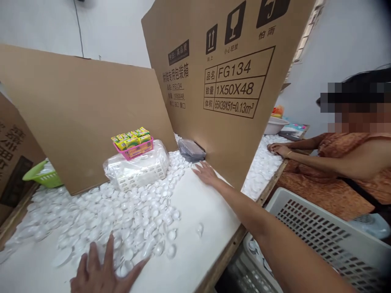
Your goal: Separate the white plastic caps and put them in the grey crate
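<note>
A wide heap of small white rounded plastic pieces [137,211], shaped like little spoons or scoops, covers much of the white tabletop [210,207]. At the heap's near edge, my left hand [104,266] has its fingers spread, touching or just above some pieces; none is gripped. My right hand [206,173] reaches forward and lies flat on the table, fingers stretched out. Just beyond its fingertips is a stack of grey plastic-wrapped packets [191,149] against the cardboard. A single white piece [199,230] lies apart between my hands.
Tall cardboard panels [220,89] divide the table. A pink basket of yellow-green boxes [134,144] sits on a see-through plastic-wrapped bundle [137,167]. A green basket [44,175] is at left. Below the right edge stands a grey crate [324,228]; another person [342,162] sits beyond.
</note>
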Action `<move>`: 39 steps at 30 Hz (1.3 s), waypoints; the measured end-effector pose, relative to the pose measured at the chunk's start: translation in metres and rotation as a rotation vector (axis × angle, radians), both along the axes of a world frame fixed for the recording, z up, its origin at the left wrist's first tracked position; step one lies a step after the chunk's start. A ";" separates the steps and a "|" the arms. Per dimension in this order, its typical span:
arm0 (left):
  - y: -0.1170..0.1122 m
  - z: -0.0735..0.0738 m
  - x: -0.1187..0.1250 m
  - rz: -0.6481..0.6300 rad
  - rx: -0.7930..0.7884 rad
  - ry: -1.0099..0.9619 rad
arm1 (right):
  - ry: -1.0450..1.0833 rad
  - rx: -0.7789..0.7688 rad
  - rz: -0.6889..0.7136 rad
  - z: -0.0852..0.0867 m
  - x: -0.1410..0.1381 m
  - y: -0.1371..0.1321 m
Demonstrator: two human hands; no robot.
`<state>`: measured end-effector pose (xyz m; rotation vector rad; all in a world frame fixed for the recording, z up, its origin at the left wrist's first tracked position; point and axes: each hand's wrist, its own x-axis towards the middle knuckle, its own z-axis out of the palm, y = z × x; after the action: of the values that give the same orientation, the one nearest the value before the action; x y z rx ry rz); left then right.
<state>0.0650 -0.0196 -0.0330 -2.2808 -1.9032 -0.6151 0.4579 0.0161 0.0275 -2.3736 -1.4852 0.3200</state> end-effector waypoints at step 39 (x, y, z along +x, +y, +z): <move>0.005 0.008 -0.008 0.201 -0.038 -0.233 | 0.164 0.157 -0.102 -0.030 -0.154 0.079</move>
<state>0.0575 -0.0143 -0.0251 -2.0809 -2.2313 -0.8552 0.3041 0.0954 -0.0026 -2.2323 -1.2629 0.3500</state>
